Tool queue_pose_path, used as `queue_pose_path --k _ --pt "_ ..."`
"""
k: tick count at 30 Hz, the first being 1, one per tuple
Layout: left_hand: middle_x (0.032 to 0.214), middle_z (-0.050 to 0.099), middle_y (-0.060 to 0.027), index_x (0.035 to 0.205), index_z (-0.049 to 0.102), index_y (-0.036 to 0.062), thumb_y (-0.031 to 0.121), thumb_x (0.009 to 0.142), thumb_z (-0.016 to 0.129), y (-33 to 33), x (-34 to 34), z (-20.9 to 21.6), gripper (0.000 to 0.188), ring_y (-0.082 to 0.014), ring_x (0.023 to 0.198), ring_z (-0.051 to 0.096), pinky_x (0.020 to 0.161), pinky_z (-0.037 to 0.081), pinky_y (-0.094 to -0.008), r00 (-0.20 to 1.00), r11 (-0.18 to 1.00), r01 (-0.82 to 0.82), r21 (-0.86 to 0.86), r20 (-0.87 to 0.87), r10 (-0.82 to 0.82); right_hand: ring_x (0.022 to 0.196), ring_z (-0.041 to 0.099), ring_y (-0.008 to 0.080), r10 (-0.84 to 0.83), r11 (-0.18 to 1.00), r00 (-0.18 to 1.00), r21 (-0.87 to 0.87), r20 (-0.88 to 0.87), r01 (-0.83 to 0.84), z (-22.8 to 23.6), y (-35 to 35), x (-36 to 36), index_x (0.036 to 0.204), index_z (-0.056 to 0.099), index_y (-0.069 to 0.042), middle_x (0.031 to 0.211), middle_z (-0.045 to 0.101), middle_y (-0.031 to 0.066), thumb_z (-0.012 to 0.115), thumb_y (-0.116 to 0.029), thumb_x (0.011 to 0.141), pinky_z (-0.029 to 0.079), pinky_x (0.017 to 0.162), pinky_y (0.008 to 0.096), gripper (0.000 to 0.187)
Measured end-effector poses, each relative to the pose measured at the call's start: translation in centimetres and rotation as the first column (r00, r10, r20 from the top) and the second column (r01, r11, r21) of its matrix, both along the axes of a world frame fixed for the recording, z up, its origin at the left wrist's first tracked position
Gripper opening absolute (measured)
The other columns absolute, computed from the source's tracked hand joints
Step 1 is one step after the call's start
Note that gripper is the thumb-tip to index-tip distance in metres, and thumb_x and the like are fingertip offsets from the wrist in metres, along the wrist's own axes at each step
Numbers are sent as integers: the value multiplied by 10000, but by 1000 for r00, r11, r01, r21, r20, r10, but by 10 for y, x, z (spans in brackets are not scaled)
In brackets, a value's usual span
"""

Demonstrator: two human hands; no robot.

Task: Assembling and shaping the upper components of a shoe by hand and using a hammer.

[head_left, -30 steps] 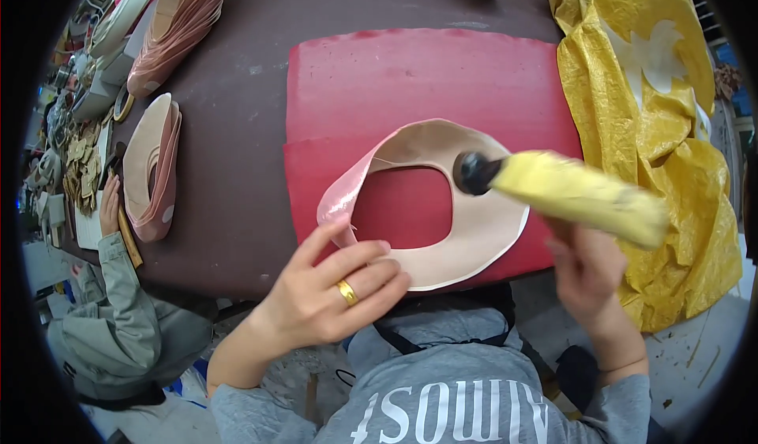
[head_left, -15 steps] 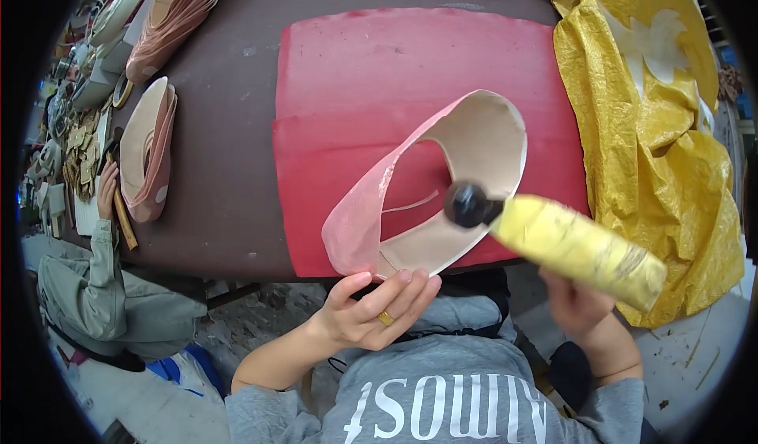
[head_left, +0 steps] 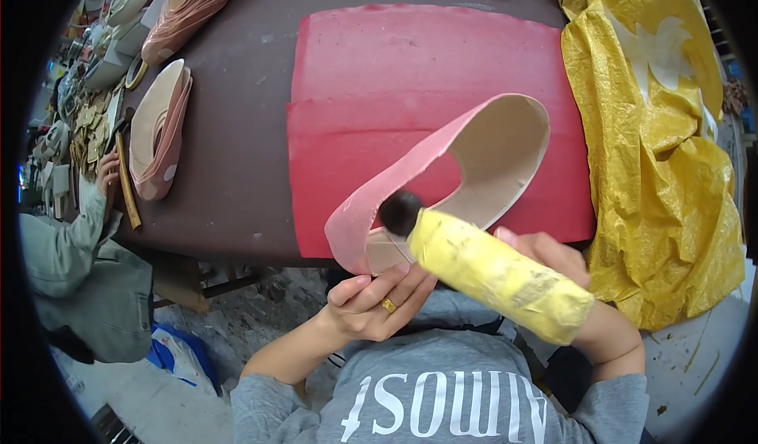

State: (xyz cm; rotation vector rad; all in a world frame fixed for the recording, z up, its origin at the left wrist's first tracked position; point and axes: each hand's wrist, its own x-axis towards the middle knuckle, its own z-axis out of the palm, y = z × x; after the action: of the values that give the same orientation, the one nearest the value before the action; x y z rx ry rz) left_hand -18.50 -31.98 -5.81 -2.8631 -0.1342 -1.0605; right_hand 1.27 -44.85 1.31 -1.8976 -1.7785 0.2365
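A pink shoe upper [head_left: 410, 148] with a beige lining stands tilted at the near edge of the table, its opening curving back on itself. The fingers of my left hand [head_left: 383, 302] pinch its near edge from below; a gold ring is on one finger. My right hand [head_left: 553, 258] grips a thick yellow-wrapped tool [head_left: 501, 274] with a round black head, which covers part of that hand. The black head is at the near end of the upper, in front of its opening; whether it touches the upper cannot be told.
Under the upper lies a red sheet [head_left: 434, 57] on a dark brown table [head_left: 245, 128]. A yellow woven cloth [head_left: 655, 183] hangs over the right side. At left are stacked pink uppers [head_left: 170, 132], a wooden-handled hammer [head_left: 126, 179] and another person's hand [head_left: 108, 172].
The yellow-wrapped tool has moved left and toward me, along with my right hand. The upper is turned slightly in my left hand, its far end further right.
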Motion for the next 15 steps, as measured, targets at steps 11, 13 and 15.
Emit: queue_pose_path --k 11,13,15 --pt "1064 712 125 965 737 268 171 795 713 -6 -1 4 197 -72 881 545 933 319 -255 997 997 -15 70 -78 21 527 468 120 67 998 996 -17 64 -66 0 9 -1 1226 640 -49 730 528 24 705 -22 776 396 421 241 456" --pt "1082 713 99 982 736 255 171 793 715 1 19 17 208 -83 859 549 901 350 -251 996 995 -4 97 -83 12 512 433 97 86 996 994 -31 62 -84 13 20 12 1266 622 -57 714 505 15 686 -11 774 392 406 229 499" --pt "983 665 -50 1029 682 88 88 806 627 15 44 29 230 -140 790 581 799 407 -267 982 969 66 238 -186 -22 543 481 117 -55 985 998 166 25 50 20 23 20 1261 615 -29 744 556 36 683 13 780 449 465 254 488"
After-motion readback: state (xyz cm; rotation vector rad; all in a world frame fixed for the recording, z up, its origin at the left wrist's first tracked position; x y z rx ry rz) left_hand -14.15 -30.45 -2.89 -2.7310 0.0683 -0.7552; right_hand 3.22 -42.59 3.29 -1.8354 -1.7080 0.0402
